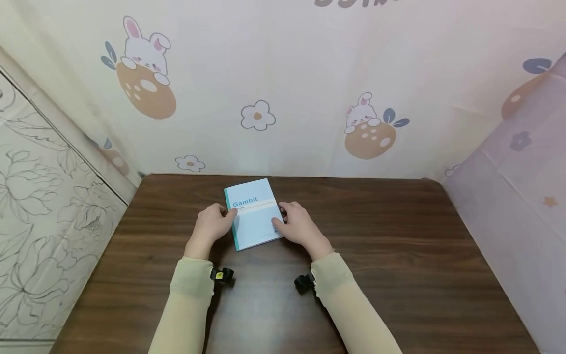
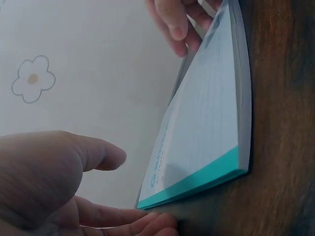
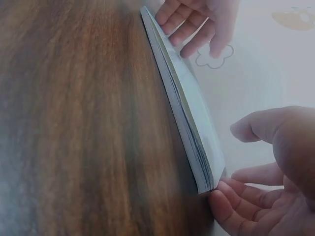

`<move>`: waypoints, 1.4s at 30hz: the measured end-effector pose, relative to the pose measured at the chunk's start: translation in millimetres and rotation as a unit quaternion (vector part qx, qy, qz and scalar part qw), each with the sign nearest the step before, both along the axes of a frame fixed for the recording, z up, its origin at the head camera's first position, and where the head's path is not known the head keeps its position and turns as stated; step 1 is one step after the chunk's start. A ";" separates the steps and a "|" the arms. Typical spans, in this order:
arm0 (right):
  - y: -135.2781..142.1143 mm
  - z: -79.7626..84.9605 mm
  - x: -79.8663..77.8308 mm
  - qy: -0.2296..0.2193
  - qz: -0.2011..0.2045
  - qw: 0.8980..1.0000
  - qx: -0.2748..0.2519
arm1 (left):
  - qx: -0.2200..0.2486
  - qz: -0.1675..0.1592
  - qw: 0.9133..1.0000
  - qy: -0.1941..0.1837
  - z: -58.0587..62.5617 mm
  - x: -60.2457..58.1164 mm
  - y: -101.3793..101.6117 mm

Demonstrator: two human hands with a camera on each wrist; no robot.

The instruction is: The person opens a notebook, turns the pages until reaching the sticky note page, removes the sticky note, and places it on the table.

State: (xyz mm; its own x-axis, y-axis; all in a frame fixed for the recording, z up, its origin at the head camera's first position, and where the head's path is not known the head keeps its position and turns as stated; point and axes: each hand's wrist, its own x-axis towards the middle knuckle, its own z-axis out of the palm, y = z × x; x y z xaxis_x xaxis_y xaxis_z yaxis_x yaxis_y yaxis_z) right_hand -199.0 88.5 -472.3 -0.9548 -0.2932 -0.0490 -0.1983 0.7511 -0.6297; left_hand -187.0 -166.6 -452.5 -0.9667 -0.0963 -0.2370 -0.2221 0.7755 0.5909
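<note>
A pale blue notebook [image 1: 254, 231] with "Gambit" printed on its cover and a teal spine lies flat on the table, turned slightly. My left hand [image 1: 213, 225] is at the spine side; in the left wrist view its fingers [image 2: 147, 223] reach the teal spine [image 2: 197, 181] while the thumb hovers over the cover, apart from it. On the opposite side is my right hand [image 1: 302, 227]. The right wrist view has its fingertips [image 3: 221, 204] right at the corner of the page edges [image 3: 182, 123], with the thumb [image 3: 246, 129] raised away from the cover.
The dark wood-grain table [image 1: 389, 255] extends to both sides. Behind it hangs a cream curtain [image 1: 300, 98] with rabbits and flowers, and a lilac cloth [image 1: 522, 196] borders the right. A flower-patterned panel [image 1: 48, 236] stands at left.
</note>
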 end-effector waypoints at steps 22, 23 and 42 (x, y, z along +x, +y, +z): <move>0.5 2.2 4.4 -0.004 0.009 0.999 0.033 | 0.002 -0.002 1.000 0.003 -5.7 0.3 16.4; 1.8 2.0 4.7 -0.007 0.009 0.999 0.034 | 0.002 -0.003 1.000 0.004 -6.0 0.5 17.7; 42.4 0.2 23.1 -0.015 -0.033 0.999 -0.004 | 0.023 -0.020 0.997 0.072 -19.6 6.3 55.2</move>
